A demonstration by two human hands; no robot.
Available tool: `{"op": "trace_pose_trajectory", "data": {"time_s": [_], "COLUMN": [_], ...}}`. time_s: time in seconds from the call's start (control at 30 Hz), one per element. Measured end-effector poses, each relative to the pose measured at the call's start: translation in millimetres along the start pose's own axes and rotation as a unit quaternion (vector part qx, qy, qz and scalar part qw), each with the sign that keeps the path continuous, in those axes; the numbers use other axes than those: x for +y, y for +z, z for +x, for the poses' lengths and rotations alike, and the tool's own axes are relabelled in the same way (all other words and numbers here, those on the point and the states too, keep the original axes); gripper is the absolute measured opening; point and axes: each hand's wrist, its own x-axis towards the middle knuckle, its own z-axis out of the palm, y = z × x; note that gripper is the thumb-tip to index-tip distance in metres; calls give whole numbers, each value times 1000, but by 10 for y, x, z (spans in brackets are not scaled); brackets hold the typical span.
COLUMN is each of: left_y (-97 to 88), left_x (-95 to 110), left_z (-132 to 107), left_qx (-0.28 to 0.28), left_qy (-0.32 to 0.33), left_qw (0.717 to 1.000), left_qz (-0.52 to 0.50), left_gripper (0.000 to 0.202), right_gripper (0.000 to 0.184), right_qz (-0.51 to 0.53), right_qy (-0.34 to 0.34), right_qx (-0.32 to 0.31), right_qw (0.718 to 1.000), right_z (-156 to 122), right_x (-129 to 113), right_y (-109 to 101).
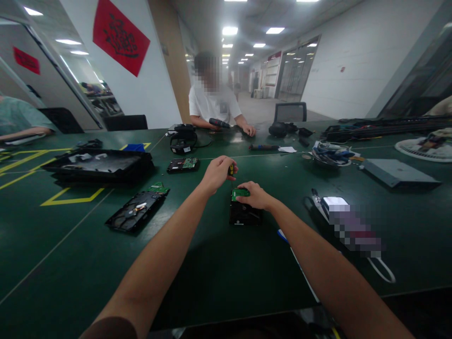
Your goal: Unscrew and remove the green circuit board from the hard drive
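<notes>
My left hand (218, 175) is closed around the yellow-and-black handle of a screwdriver (231, 170). Its thin shaft points down at the far end of a black drive-like device (243, 217) lying on the green table. A green circuit board (240, 192) sits on top of that device. My right hand (257, 196) rests over the board and the device's right side, its fingers bent and gripping the board's edge. Left of my forearm lies a black plastic housing (134, 210) with a small green board attached. Beyond it is a hard drive (182, 165) with its circuit side up.
Black trays (100, 165) are stacked at left on the green table (70, 249). At right lie a phone-like object (353, 226) with a strap, a grey metal case (400, 172) and a bundle of cables (332, 153). A person (215, 103) sits opposite, near a power screwdriver (219, 123).
</notes>
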Motion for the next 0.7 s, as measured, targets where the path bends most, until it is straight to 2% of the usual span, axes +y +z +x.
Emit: {"op": "trace_pose_trajectory", "data": {"time_s": [0.7], "left_y": [-2], "left_x": [11], "left_z": [-4], "left_qx": [9], "left_qy": [-3], "left_qw": [1000], "left_qz": [-13], "left_gripper": [20], "right_gripper": [47], "right_qz": [8], "right_qy": [-27], "right_qx": [26], "right_qw": [999], "right_z": [23], "right_x": [87], "right_y": [64]}}
